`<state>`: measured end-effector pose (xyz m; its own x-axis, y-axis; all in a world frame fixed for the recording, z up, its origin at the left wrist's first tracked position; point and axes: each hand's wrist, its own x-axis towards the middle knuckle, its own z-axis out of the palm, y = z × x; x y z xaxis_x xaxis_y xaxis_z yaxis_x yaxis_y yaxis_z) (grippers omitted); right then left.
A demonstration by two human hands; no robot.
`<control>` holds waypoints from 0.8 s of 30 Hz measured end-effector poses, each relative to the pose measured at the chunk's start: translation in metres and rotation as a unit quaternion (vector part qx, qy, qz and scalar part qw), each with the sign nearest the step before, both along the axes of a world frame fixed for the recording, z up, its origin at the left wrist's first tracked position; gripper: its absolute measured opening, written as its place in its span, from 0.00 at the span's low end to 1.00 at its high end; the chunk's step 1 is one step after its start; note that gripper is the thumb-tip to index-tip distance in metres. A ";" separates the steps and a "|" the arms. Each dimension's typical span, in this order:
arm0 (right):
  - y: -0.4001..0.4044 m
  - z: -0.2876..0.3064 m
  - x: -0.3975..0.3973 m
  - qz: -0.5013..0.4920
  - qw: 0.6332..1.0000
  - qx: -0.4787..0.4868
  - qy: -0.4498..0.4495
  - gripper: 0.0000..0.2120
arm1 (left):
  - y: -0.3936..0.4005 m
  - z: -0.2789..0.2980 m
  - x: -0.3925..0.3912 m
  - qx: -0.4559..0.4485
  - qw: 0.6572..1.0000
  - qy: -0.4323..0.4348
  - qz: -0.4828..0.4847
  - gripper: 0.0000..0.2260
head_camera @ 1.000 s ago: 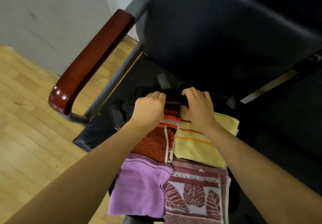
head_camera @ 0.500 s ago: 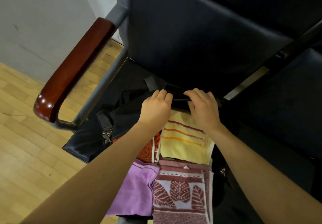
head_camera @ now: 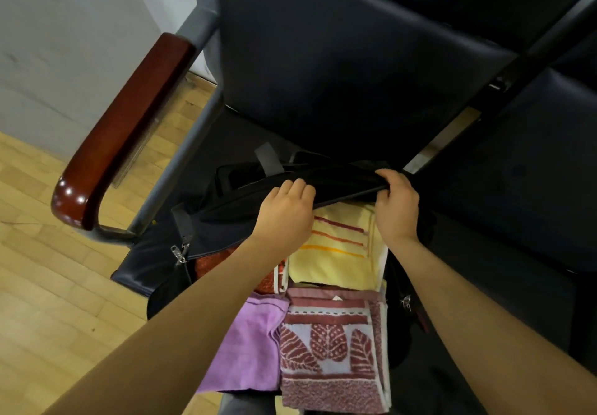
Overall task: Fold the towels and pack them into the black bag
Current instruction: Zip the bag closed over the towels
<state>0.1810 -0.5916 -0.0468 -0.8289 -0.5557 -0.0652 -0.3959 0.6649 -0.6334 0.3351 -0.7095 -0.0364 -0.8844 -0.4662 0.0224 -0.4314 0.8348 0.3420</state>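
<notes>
The black bag (head_camera: 232, 217) lies open on a dark chair seat. Folded towels lie inside it: a yellow striped towel (head_camera: 336, 253), a red-orange towel (head_camera: 210, 261) mostly under my left arm, a purple towel (head_camera: 245, 350) and a maroon leaf-pattern towel (head_camera: 332, 350). My left hand (head_camera: 284, 217) and my right hand (head_camera: 395, 208) both grip the bag's black top flap at its far edge, holding it over the far ends of the towels.
The chair (head_camera: 339, 69) has a dark padded backrest and a red-brown wooden armrest (head_camera: 122, 137) on a grey metal frame at the left. Wooden floor (head_camera: 48, 285) lies to the left. A zipper pull (head_camera: 177, 253) hangs at the bag's left side.
My hands have moved apart along the flap, the right hand going rightward. The black flap now covers more of the red-orange towel. The camera view shifted slightly.
</notes>
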 end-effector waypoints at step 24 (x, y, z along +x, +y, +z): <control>0.060 -0.006 0.096 0.419 0.901 0.099 0.048 0.18 | 0.023 -0.001 0.080 0.205 0.934 -0.274 0.108 0.10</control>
<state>0.2771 -0.5319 -0.0526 -0.1300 -0.9745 -0.1831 -0.8581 0.2031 -0.4717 0.4150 -0.6865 -0.0373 -0.5953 -0.5055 -0.6245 -0.7783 0.5559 0.2920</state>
